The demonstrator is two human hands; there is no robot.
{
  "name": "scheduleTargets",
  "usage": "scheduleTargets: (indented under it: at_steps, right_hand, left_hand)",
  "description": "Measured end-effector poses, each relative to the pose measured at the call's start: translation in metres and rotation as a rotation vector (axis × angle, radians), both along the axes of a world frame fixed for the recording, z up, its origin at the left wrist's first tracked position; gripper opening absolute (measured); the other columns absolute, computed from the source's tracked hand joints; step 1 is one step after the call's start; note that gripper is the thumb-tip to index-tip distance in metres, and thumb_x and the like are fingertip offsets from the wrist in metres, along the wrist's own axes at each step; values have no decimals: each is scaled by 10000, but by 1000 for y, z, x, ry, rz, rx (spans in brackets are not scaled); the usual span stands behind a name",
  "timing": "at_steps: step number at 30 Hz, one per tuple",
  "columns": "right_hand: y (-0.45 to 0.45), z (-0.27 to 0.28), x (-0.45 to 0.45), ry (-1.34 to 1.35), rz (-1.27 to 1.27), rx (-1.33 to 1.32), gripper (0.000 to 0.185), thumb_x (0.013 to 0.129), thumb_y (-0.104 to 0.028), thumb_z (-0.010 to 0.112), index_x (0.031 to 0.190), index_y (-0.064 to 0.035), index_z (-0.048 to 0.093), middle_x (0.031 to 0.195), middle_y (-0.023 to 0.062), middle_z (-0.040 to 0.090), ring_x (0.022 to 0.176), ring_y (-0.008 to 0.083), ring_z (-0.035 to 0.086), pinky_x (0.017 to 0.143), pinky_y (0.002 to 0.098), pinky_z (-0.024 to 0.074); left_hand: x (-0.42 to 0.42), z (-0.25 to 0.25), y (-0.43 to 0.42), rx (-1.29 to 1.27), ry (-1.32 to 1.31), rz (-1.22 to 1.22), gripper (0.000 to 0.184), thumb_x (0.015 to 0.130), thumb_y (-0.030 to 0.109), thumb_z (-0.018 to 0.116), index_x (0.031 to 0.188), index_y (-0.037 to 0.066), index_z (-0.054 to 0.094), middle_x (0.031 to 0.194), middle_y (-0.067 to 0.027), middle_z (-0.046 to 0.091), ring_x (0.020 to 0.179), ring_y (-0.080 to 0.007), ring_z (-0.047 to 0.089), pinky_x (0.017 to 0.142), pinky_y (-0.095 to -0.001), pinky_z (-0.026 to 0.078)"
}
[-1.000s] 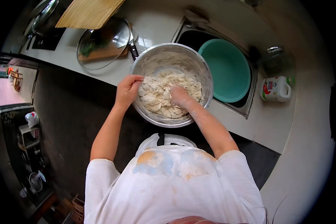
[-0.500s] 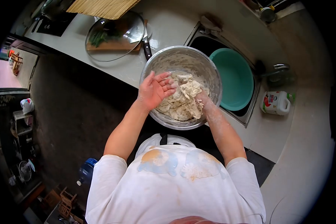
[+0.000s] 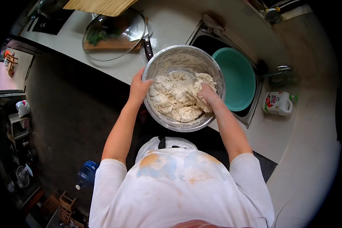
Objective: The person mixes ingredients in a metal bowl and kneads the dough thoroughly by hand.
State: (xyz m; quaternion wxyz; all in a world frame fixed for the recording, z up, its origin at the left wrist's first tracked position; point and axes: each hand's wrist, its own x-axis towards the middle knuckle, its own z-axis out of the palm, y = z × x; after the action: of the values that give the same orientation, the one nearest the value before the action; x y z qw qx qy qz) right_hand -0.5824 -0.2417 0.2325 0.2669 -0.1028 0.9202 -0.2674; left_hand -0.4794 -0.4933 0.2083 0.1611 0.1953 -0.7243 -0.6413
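Note:
A large metal mixing bowl point(image 3: 186, 55) stands at the counter's edge in front of me. Rough, shaggy dough point(image 3: 173, 95) fills its lower part, and floury smears coat the inner wall. My left hand point(image 3: 140, 86) is closed on the bowl's left rim, thumb over the inside and fingers around the outside. At the right of the bowl, my right hand point(image 3: 208, 93) is closed on the dough, its fingertips partly buried and hidden in it. Flour dusts that hand and wrist.
A green basin point(image 3: 237, 78) sits in the sink right of the bowl. Behind are a knife point(image 3: 148, 48), a glass lid point(image 3: 102, 30) over greens, and a cutting board point(image 3: 112, 45). A white jug point(image 3: 278, 103) stands at right; a blue water bottle point(image 3: 87, 174) is on the floor.
My left hand has gone from open above the dough to gripping the bowl's left rim. My right hand stays in the dough at the right, its knuckles now more visible.

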Motion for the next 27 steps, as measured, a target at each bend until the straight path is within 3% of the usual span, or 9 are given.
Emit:
scheduleTargets:
  at_steps: [1, 3, 5, 8, 10, 13, 15, 21, 27]
  right_hand:
    - [-6, -6, -6, 0, -1, 9, 349, 541, -101, 586, 836, 85, 584, 798, 255, 596, 795, 324, 597, 702, 348, 461]
    - [-18, -15, -20, 71, 111, 349, 356, 560, -134, 590, 847, 76, 586, 816, 223, 610, 786, 320, 598, 707, 355, 458]
    - [-18, -20, -26, -15, 73, 364, 398, 570, -157, 599, 892, 75, 573, 855, 208, 615, 801, 285, 600, 718, 345, 453]
    - [-15, -10, 1, -209, -287, -277, 529, 579, -114, 608, 1077, 39, 514, 991, 207, 590, 887, 276, 562, 800, 304, 424]
    - [-11, 19, 31, -350, -110, -609, 633, 552, -66, 626, 1156, 26, 461, 1150, 219, 505, 1042, 300, 496, 900, 312, 372]
    - [-13, 16, 70, -178, 123, -279, 711, 508, -20, 666, 1184, 2, 449, 1276, 226, 381, 1183, 311, 380, 987, 342, 299]
    - [-39, 34, 85, 30, 703, 346, 668, 578, -39, 631, 1216, -44, 434, 1341, 243, 264, 1247, 344, 278, 1026, 375, 243]
    - [-66, -8, 49, 34, 766, 423, 547, 730, -91, 484, 1268, -122, 389, 1329, 256, 271, 1179, 376, 362, 941, 406, 361]
    - [-76, -13, 21, 191, 815, 459, 594, 701, -53, 547, 1267, -135, 384, 1335, 216, 281, 1077, 316, 475, 836, 381, 444]
  left_hand:
    - [-1, 3, 3, 422, -25, -36, 449, 661, 22, 543, 1106, -30, 520, 947, -118, 585, 839, -182, 554, 773, -254, 419]
    - [2, 11, 3, 524, -16, -30, 459, 644, -1, 532, 1101, -38, 523, 953, -105, 585, 842, -170, 550, 772, -251, 420]
    - [6, 11, 8, 628, 0, -25, 469, 627, -24, 521, 1095, -46, 527, 960, -91, 585, 845, -158, 547, 771, -248, 420]
    - [21, 7, 17, 612, -19, 116, 444, 627, -69, 495, 1071, -66, 520, 938, -101, 587, 828, -173, 562, 774, -259, 436]
    - [32, 7, 27, 668, -14, 159, 452, 626, -64, 501, 1077, -60, 522, 941, -93, 585, 833, -164, 555, 774, -252, 428]
    - [39, 9, 33, 759, -10, 201, 463, 623, -78, 510, 1085, -56, 517, 952, -87, 578, 853, -158, 550, 781, -254, 423]
    - [37, 13, 35, 741, -45, 254, 444, 641, -86, 512, 1084, -59, 499, 945, -94, 582, 831, -166, 562, 772, -267, 441]
    - [37, 10, 34, 769, -39, 231, 413, 649, -86, 499, 1059, -48, 511, 951, -81, 581, 818, -154, 566, 770, -254, 442]
    - [58, 2, 56, 721, 36, 288, 492, 660, -76, 480, 1144, -9, 429, 1021, -87, 542, 890, -159, 544, 800, -259, 428]
